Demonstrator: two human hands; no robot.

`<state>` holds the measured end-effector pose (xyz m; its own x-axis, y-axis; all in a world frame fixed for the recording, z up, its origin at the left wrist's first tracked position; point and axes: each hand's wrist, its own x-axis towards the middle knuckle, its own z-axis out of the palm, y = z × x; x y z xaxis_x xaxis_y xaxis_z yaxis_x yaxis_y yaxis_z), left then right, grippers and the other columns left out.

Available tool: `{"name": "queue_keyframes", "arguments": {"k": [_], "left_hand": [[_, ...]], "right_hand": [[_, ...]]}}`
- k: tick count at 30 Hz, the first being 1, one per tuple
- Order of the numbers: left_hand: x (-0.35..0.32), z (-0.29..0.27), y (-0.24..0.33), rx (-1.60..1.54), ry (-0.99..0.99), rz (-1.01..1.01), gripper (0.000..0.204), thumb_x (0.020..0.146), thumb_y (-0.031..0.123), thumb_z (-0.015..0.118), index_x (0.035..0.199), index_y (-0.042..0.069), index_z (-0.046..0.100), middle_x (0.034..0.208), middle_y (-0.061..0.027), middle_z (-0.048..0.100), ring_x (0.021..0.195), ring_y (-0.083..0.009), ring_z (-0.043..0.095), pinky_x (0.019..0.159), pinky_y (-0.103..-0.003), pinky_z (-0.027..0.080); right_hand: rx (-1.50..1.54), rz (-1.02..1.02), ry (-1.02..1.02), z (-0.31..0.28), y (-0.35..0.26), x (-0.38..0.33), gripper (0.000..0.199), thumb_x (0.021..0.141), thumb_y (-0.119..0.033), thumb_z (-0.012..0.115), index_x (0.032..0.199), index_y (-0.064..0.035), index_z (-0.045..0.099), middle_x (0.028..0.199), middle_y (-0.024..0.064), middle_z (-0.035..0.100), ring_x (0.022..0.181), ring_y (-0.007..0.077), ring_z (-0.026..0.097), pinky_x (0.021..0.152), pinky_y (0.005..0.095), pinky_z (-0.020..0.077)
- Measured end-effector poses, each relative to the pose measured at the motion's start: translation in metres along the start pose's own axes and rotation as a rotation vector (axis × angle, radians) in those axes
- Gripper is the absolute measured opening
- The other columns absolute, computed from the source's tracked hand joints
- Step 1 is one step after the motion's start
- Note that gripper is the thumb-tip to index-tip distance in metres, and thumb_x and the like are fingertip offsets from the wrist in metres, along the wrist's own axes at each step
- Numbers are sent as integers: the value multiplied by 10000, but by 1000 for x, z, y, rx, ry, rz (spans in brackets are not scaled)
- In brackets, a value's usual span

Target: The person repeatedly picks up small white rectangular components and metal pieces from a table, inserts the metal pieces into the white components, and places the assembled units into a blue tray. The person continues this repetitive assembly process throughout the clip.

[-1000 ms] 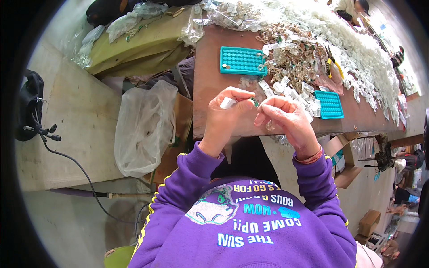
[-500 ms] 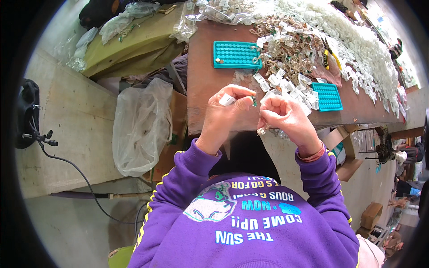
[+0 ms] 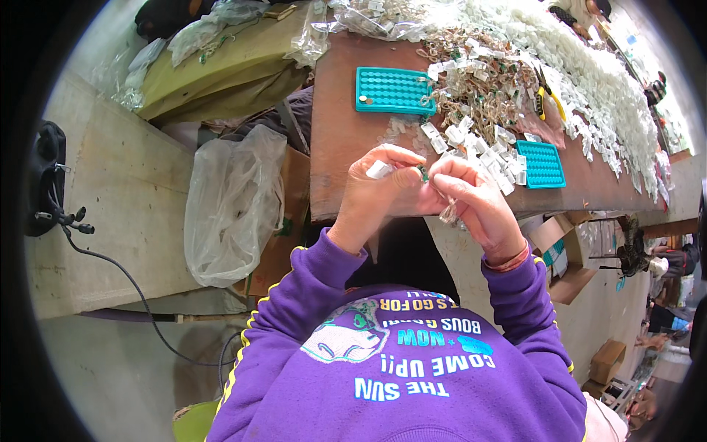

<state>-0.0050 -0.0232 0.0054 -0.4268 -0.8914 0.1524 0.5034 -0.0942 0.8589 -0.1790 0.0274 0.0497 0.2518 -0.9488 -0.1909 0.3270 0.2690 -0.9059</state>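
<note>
The left hand (image 3: 379,195) pinches a small white plastic piece (image 3: 379,170) between thumb and forefinger, and right against it the right hand (image 3: 471,199) has its fingertips pressed together on a tiny green part (image 3: 423,174), with a thin pale strand (image 3: 448,214) hanging below its palm; both hands meet just above the near edge of the brown table (image 3: 346,140). As I see it, the parts are so small and smooth that a slack pinch could let either one drop past the table edge into the gap below, where it would be hard to find, and the dangling strand could snag on a finger. Beyond the hands lies a teal tray (image 3: 394,90), flat and rectangular with rows of little wells, and a smaller teal tray (image 3: 541,163) sits to the right. Between them spreads a tangled heap of tan loops and white tabs (image 3: 479,81), then a long drift of white pieces (image 3: 582,51), with yellow-handled pliers (image 3: 546,99) resting on it. A crinkled clear plastic bag (image 3: 232,202) hangs at the left of the table.
</note>
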Motion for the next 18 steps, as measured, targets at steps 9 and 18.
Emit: {"name": "queue_keyframes", "arguments": {"k": [9,18], "left_hand": [[1,2,4,241,7,-1,150,849,54,674,987,-4,672,941,-36,670,868,-79,599,781,-227,484],[-3,10,6,154,121,-23,247,852,56,672,1089,-3,638,916,-52,674,852,-82,611,773,-221,491]], "right_hand": [[141,33,77,-2,6,6,146,892,-117,668,995,-35,605,908,38,647,786,86,633,641,188,502],[243,-97,137,4,20,7,116,930,-107,605,1023,-42,586,873,63,679,729,121,672,635,209,530]]}}
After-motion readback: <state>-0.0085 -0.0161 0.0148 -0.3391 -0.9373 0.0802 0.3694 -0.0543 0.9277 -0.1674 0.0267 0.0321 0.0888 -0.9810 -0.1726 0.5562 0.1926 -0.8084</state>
